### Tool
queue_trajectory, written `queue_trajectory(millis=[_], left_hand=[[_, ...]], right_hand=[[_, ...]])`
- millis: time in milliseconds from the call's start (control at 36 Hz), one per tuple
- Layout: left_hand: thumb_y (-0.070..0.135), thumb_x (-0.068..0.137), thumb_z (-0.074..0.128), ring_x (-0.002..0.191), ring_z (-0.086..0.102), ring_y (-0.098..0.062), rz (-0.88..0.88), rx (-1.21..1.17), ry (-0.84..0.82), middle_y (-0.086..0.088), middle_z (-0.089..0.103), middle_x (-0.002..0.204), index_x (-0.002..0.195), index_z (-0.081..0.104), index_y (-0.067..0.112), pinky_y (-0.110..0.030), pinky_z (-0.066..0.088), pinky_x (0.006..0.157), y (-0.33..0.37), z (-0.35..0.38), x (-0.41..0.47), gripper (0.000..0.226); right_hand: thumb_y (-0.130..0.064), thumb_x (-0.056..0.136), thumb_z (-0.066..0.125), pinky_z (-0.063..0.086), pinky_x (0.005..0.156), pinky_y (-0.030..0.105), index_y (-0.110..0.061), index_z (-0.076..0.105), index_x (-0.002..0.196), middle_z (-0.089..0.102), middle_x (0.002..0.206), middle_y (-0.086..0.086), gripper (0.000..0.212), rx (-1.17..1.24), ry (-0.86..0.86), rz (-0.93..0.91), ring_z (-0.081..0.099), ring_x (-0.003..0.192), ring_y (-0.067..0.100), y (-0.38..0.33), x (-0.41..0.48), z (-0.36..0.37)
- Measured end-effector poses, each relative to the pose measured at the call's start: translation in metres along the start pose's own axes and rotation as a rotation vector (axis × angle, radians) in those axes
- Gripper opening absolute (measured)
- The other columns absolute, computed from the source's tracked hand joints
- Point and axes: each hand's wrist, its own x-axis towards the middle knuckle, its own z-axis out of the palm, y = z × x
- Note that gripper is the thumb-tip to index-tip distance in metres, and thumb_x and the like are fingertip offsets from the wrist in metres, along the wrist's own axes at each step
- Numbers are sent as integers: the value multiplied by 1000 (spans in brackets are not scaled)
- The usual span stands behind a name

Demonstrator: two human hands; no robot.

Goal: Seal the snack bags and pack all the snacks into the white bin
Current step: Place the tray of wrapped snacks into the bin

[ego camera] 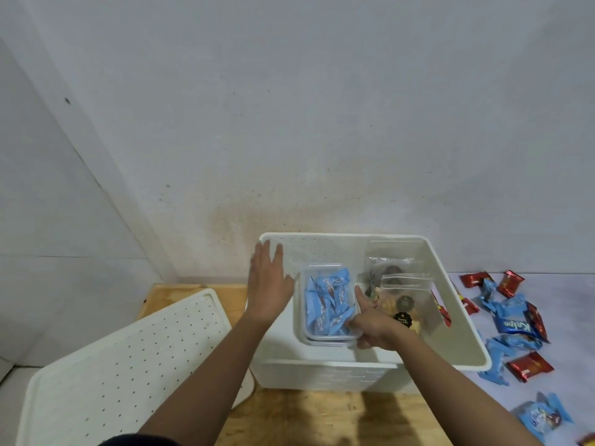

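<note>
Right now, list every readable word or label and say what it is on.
"Kalpa": on a blue wrapper right of the white bin.
Black labels on the zip bags: too small to read.
Red wrappers: print blurred.
Blue packets in the clear container: print blurred.

The right hand (375, 326) covers the near right corner of the clear container (300, 304) and the lower parts of the zip bags (405, 294) behind it, so their contents show only in part. Print on the black labels (402, 318) is too small to read. The left hand (269, 284) hides part of the left wall of the white bin (457, 284). The perforated lid (128, 355) is cut off at the lower left of the frame, and both forearms and a dark sleeve (138, 441) by the bottom edge. A red packet (586, 440) is clipped at the lower right corner. The bin's right wall hides parts of the loose packets (515, 317) beside it.
</note>
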Motion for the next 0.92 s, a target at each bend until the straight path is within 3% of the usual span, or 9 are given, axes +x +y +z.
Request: queue_trajectory(millis=[56,111,222,389,556,694,750,861,917], left_hand=[[22,95,45,145,6,-28,-99,-41,-34,-12,7,157,149,7,12,-37,12,117,-11,-4,4,67],[15,96,40,136,31,-29,-190,-203,-114,-11,21,153,149,9,13,-36,33,108,-18,-8,6,61],[12,97,36,110,52,-22,-228,-443,-137,-8,47,134,139,34,18,-30,44,90,-26,-14,9,43],[7,98,31,105,43,-10,-284,-612,-147,-6,41,142,146,24,22,-23,37,87,-23,-21,3,50],[3,97,30,109,44,-11,-316,-642,-124,-2,40,142,147,23,20,-21,36,88,-21,-22,1,53],[0,97,30,103,46,-11,-314,-665,-123,-4,47,134,143,31,22,-21,40,83,-19,-25,-1,51],[0,97,30,103,44,-10,-301,-666,-121,-5,47,133,141,33,21,-21,39,84,-17,-28,-3,49],[0,97,30,102,40,-9,-282,-663,-105,-9,45,136,141,33,16,-20,36,84,-11,-31,-5,47],[0,97,31,102,40,-9,-277,-638,-96,-10,45,136,142,32,16,-20,35,83,-11,-30,-5,47]], right_hand=[[-10,85,54,45,58,30,-49,-16,141,60,114,8,98,21,10,16,46,79,21,-1,1,2],[-7,84,54,47,68,35,-48,-15,141,61,112,4,98,42,21,22,48,85,22,-5,0,5],[-5,90,51,47,94,43,-39,-10,145,54,106,0,89,103,13,-28,55,106,25,-16,-7,15],[2,90,44,48,92,42,-36,-10,146,50,100,0,87,112,4,-47,53,89,17,-30,-2,28],[-11,92,49,51,90,48,-36,-5,145,47,116,1,80,80,-34,-89,54,108,26,-44,-2,50],[-29,95,49,47,68,23,-31,-4,143,43,129,-2,72,79,-82,-174,48,105,15,-53,-1,72],[-27,94,50,45,73,24,-29,-8,144,41,134,-4,77,90,-97,-183,47,103,12,-52,3,75],[-10,94,47,44,92,40,-33,-13,145,41,135,1,81,113,-96,-160,45,108,18,-47,2,70],[-7,94,47,45,91,37,-30,-7,146,41,135,4,78,86,-97,-176,45,105,17,-45,-1,67]])
